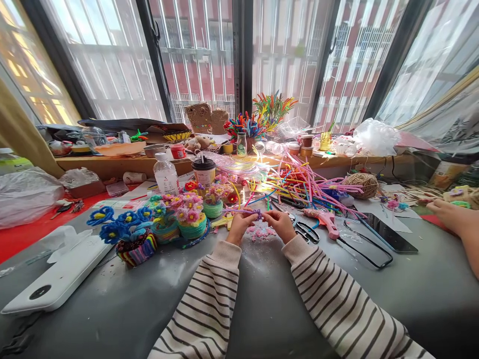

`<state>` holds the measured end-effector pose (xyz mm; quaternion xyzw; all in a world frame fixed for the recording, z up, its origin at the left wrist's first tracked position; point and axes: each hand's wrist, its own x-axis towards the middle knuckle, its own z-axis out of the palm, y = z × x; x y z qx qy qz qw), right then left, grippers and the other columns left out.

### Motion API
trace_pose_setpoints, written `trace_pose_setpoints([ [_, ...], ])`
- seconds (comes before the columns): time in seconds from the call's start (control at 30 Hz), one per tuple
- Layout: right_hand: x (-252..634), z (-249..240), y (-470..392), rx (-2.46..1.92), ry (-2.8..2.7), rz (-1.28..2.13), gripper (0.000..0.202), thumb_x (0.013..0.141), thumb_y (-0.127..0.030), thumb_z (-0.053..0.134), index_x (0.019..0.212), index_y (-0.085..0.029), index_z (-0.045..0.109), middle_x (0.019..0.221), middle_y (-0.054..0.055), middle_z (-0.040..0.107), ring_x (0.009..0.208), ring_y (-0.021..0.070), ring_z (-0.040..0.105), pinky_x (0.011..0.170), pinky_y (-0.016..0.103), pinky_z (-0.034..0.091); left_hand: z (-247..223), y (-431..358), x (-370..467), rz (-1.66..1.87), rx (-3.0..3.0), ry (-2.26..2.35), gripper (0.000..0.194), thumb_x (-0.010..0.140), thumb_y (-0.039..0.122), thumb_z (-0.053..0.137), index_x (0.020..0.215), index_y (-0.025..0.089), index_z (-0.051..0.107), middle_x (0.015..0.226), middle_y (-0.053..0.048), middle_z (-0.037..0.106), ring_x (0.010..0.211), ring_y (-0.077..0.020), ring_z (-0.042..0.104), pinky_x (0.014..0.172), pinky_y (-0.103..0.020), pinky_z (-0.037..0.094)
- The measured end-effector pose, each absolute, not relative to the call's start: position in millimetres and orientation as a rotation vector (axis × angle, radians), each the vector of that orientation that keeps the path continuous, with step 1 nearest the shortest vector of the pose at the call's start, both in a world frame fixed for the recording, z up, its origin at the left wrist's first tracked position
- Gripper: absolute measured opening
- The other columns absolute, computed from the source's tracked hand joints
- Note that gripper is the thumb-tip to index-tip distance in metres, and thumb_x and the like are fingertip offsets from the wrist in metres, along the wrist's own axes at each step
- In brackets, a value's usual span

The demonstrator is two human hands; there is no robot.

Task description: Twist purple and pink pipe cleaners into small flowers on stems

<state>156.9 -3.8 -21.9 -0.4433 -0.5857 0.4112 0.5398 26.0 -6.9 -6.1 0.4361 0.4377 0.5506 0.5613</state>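
Between my two hands is a purple pipe cleaner (256, 213), bent into small loops in the middle. My left hand (240, 226) pinches it from the left, fingertips closed. From the other side my right hand (280, 225) grips it with thumb and forefinger. Just below lie pink fuzzy pieces (261, 233) on the grey tabletop, with fine bits scattered round them. Left of my hands stand pots of pipe-cleaner flowers: pink blooms (188, 209) and blue blooms (129, 219). Black-handled scissors (307, 231) lie right beside my right hand.
A pink glue gun (328, 222) with a black cord and a dark phone (391, 233) lie to the right. Behind are loose pipe cleaners (310, 184), a lidded cup (204, 172) and a bottle (165, 174). Another person's hand (449, 215) reaches in at far right. A white power bank (62, 269) lies left.
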Motion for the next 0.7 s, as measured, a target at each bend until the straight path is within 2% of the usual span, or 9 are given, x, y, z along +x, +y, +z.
trace_pose_setpoints([
  [0.37,160.8,-26.0,-0.3,-1.184,-1.476,0.668,0.02,0.064,-0.034,0.052,0.071,-0.017,0.058,0.062,0.002,0.057,0.053,0.0112,0.046,0.052,0.024,0.038,-4.9,-6.8,25.4,1.308,1.046,1.076,0.024,0.048,0.015,0.06,0.067,0.016,0.045,0.055,0.004,0.051,0.05,-0.0069,0.046,0.043,-0.017,0.03],
  [0.53,158.7,-24.1,-1.2,-1.11,-1.514,0.812,0.028,0.066,-0.041,0.049,0.067,-0.015,0.058,0.062,0.003,0.057,0.054,0.011,0.047,0.052,0.024,0.038,-6.5,-6.4,24.7,1.291,1.054,1.081,0.027,0.048,0.018,0.063,0.07,0.015,0.048,0.06,0.003,0.054,0.057,-0.0086,0.05,0.047,-0.018,0.033],
  [0.7,157.6,-24.4,-0.9,-1.087,-1.381,1.053,0.029,0.058,-0.044,0.056,0.062,-0.015,0.056,0.055,-0.001,0.052,0.048,0.0079,0.042,0.043,0.02,0.032,-8.5,-5.5,24.4,1.235,1.104,1.004,0.027,0.049,0.022,0.066,0.071,0.014,0.051,0.066,0.0,0.057,0.06,-0.01,0.054,0.051,-0.02,0.036],
])
